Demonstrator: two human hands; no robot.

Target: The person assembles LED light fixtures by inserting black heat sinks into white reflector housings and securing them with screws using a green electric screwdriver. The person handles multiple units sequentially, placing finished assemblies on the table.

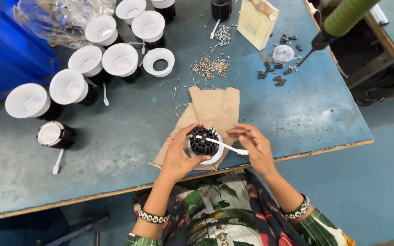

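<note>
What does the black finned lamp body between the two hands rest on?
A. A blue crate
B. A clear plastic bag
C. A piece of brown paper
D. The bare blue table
C. The black finned lamp body, gripped by the left hand while the right hand holds its white cable, sits on a piece of brown paper on the blue table.

A crumpled clear plastic bag (pixel 64 18) lies top left; a tan paper packet (pixel 256 20) stands top centre.

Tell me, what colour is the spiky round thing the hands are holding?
The finned part is black, with a white ring beneath it; the head view shows it.
</note>
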